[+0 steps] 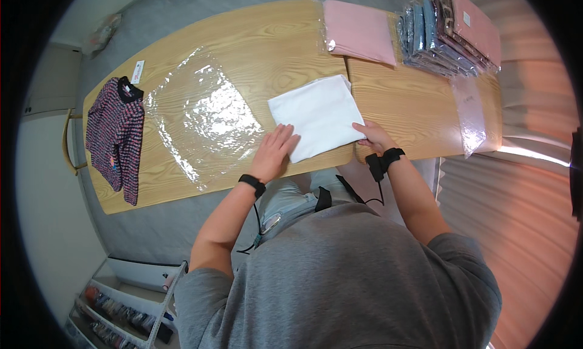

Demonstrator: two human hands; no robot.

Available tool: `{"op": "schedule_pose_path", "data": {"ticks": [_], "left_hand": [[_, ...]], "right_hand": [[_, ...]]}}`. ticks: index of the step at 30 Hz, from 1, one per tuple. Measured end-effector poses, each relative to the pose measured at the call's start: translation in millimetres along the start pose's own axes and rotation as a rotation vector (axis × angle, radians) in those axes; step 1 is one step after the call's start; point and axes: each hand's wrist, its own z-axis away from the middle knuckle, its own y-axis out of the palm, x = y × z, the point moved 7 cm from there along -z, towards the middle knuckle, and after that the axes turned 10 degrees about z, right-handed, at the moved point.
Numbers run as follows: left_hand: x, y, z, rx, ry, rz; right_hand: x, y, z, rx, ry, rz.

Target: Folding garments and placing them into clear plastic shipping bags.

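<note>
A folded white cloth or garment (319,115) lies on the wooden table (273,42) right in front of me; its exact kind does not show. My left hand (273,152) rests on its left near corner with the fingers stretched out flat. At the right edge, my right hand (373,136) pinches the near right corner between thumb and fingers. Just left of the cloth, a clear plastic bag (209,115) is spread flat and shines in the light.
A dark multicoloured knit sweater (115,136) with a white tag (138,72) lies at the left end. Far right, a pink bagged item (358,30) sits beside a stack of bagged folded clothes (446,33). Another clear bag (470,115) hangs near the right edge. Shelves (121,306) stand lower left.
</note>
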Motion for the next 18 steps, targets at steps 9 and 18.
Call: {"op": "schedule_pose_path", "data": {"ticks": [9, 18], "left_hand": [[8.1, 43.7, -19.7, 0.125, 0.023, -0.037], [43.0, 40.7, -10.6, -0.142, -0.417, 0.603]], "right_hand": [[-7.1, -10.6, -3.6, 0.069, 0.103, -0.207], [69.0, 37.9, 93.0, -0.663, -0.826, 0.927]]}}
